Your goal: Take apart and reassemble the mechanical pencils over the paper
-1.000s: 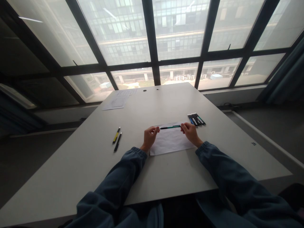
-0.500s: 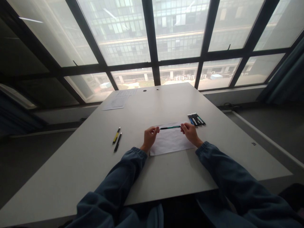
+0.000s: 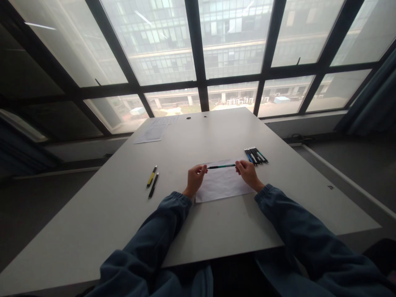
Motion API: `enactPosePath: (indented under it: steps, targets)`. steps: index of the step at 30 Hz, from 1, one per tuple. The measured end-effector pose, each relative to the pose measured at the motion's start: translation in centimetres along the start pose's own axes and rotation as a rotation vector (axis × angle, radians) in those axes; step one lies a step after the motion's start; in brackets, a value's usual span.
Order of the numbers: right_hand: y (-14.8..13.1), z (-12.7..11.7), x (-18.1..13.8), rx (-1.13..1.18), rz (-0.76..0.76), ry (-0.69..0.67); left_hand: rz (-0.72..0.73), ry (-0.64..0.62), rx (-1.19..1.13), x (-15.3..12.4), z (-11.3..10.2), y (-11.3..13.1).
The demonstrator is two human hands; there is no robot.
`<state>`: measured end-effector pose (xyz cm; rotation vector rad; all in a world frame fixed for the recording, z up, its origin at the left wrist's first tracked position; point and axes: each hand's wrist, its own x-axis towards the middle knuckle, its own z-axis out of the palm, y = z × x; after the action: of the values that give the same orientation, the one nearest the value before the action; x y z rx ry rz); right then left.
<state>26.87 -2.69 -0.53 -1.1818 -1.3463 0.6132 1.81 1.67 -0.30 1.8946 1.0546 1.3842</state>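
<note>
Both ends of the pen (image 3: pixel 221 166) are hidden in the left hand (image 3: pixel 194 179) and right hand (image 3: pixel 248 173). Print on the far paper (image 3: pixel 153 131) is too small to read (the row of pens (image 3: pixel 256 155) too fine to count). The sleeves (image 3: pixel 297 231) run off the bottom edge.

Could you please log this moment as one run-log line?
left hand: holds one end of green pen | right hand: holds other end | below: paper sheet | table: pen row right, two pens left
</note>
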Motion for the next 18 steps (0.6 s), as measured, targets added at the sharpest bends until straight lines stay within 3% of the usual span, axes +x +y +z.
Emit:
enactPosePath:
  steps: [18]
  targets:
    - [0.0,0.05,-0.04,-0.014,-0.009,-0.006,-0.011,-0.002,-0.005,-0.05,0.02,0.14]
